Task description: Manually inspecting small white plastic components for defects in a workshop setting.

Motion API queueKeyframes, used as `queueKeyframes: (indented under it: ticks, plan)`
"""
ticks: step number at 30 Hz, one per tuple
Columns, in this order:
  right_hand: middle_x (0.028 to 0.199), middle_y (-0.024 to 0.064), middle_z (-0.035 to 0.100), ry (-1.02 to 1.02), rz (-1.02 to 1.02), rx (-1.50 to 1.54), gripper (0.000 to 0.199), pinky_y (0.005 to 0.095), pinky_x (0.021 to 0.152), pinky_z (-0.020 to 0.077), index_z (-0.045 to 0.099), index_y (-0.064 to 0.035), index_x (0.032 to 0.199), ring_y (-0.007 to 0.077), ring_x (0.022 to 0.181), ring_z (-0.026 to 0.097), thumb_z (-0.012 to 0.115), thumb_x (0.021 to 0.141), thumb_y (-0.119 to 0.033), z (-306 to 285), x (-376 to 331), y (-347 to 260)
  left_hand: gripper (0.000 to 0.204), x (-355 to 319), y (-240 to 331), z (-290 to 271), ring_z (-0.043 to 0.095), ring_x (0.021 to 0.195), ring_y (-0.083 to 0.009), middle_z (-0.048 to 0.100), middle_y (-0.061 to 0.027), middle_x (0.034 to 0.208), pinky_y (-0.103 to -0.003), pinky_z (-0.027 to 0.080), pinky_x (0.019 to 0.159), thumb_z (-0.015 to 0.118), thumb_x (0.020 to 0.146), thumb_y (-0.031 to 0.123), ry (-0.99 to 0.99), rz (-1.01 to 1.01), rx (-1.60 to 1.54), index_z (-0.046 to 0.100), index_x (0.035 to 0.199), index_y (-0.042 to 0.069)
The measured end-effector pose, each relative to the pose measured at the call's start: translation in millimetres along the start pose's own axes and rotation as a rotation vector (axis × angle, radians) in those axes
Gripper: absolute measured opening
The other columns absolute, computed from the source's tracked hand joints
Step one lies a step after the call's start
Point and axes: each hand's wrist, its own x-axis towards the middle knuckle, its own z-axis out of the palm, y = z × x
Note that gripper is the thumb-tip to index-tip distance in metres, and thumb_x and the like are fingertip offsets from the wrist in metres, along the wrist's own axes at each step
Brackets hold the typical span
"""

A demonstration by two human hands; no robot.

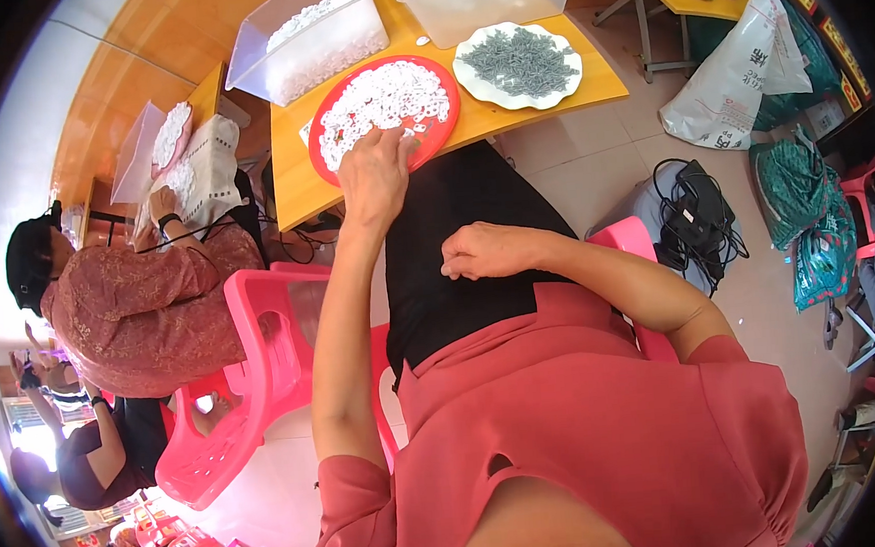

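Note:
My left hand (376,172) reaches over the near rim of a round red tray (453,97) on the table. Its fingers are curled down together among small white plastic pieces (386,94) heaped in the tray; the tips are partly hidden, so what they pinch cannot be made out. Above my dark lap, my right hand (484,251) is closed with thumb and fingers together. Anything inside it is too small or hidden to name. To the right of the tray stands a white scalloped plate (466,79) with a pile of thin grey pieces (520,63).
Two clear plastic bins (329,54) (487,10) of white pieces stand at the table's far side. A pink chair (254,385) and a seated person (149,301) are to my left. A white sack (737,85), black cables (695,218) and green bags (804,201) lie to my right.

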Motion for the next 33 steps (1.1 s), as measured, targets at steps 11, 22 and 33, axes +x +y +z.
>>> queueKeyframes:
  ticks: [11,22,33]
  plan:
    - [0.074,0.0116,0.073,-0.051,0.015,0.01,0.028,0.0393,0.071,0.0555,0.072,0.002,0.092,0.0242,0.072,0.071,0.067,0.097,-0.025,3.6,0.8,20.8,0.019,45.0,-11.4,37.0,0.075,0.085,-0.0276,0.078,-0.0113,0.096,-0.037,0.057,0.076,0.074,0.094,0.026,-0.348,-0.344,-0.3,0.082,0.105,0.013]
    - [0.075,0.0089,0.074,-0.109,-0.087,-0.12,0.018,0.0403,0.071,0.0564,0.075,-0.0038,0.089,0.0216,0.072,0.073,0.07,0.088,-0.022,6.8,-9.0,33.2,0.028,70.2,-26.4,72.1,0.071,0.094,-0.0372,0.074,-0.017,0.1,-0.046,0.055,0.084,0.081,0.076,0.028,-0.45,-0.084,0.087,0.077,0.097,0.009]
    - [0.072,0.0072,0.075,-0.079,-0.08,-0.108,0.018,0.0405,0.068,0.0553,0.076,-0.0041,0.085,0.0225,0.074,0.074,0.07,0.09,-0.02,-5.4,-20.1,34.4,0.02,100.3,0.4,75.4,0.071,0.078,-0.0337,0.073,-0.0156,0.087,-0.044,0.055,0.073,0.081,0.078,0.021,-0.515,0.028,-0.035,0.074,0.09,0.007]
